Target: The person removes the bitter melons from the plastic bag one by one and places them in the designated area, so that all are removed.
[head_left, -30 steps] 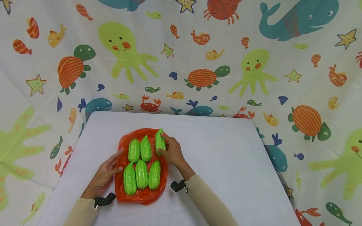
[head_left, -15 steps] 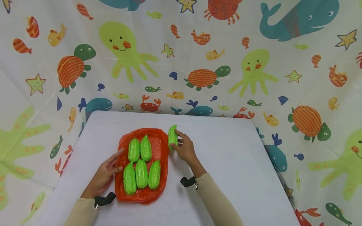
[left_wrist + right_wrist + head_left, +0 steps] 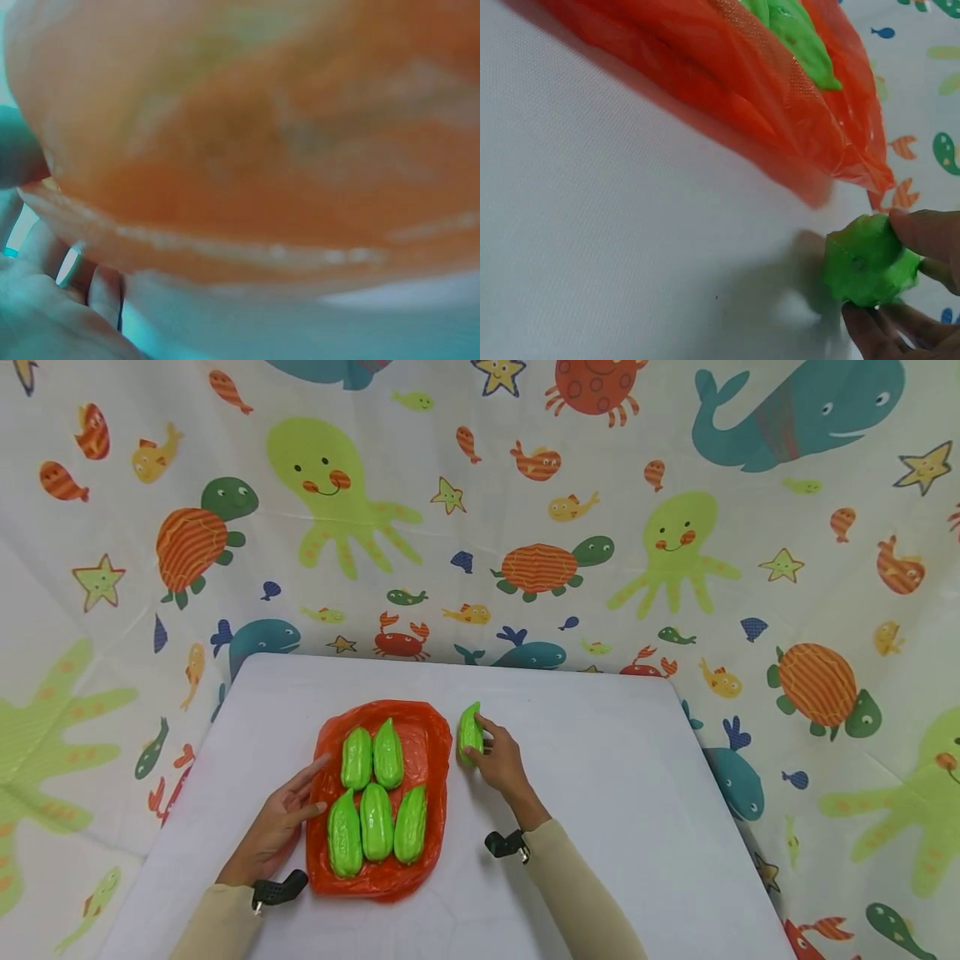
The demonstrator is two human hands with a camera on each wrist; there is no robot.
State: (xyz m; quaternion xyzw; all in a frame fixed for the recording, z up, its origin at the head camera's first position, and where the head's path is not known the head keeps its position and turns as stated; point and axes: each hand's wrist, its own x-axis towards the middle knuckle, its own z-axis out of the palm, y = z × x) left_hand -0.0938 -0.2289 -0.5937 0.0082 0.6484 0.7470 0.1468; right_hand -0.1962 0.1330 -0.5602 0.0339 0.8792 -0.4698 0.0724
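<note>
A shallow tray (image 3: 438, 852) covered in crinkled red plastic lies on the table, with several glossy green ridged gourds (image 3: 377, 822) in two rows. At its left rim my left hand (image 3: 277, 822) holds the edge; in the left wrist view the rim passes between the fingers (image 3: 45, 247), and the tray side fills most of the view, blurred. My right hand (image 3: 502, 764) pinches another green gourd (image 3: 468, 735) between thumb and fingers, just right of the tray's upper right edge. Its ridged round end faces the camera in the right wrist view, close over the white surface.
A white-covered table (image 3: 585, 793) extends to the right of the tray. Behind it hangs a curtain (image 3: 480, 510) printed with sea animals. Each wrist carries a small black camera (image 3: 279, 888).
My right hand has lifted the gourd from the tray's upper right, carried it right past the rim, and lowered it slightly. My left hand stays at the left rim.
</note>
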